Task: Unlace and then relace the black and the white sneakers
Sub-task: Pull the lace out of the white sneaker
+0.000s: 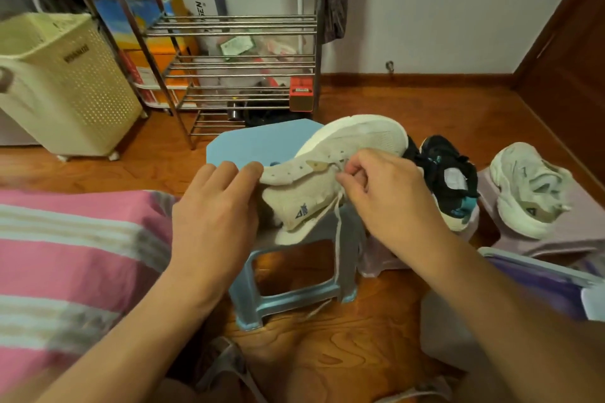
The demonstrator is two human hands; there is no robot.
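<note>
A white sneaker lies tipped on its side on a blue plastic stool, sole facing away from me. My left hand holds its heel end and upper flap. My right hand pinches the white lace near the eyelets; the loose lace hangs down past the stool's edge. A black sneaker with teal trim stands just right of the white one. A second white sneaker rests on a lilac stool at the far right.
A metal shoe rack with boxes stands behind the stool. A cream laundry basket is at the left. Pink striped bedding fills the lower left. A purple box lies at the right. The wooden floor and a brown door are beyond.
</note>
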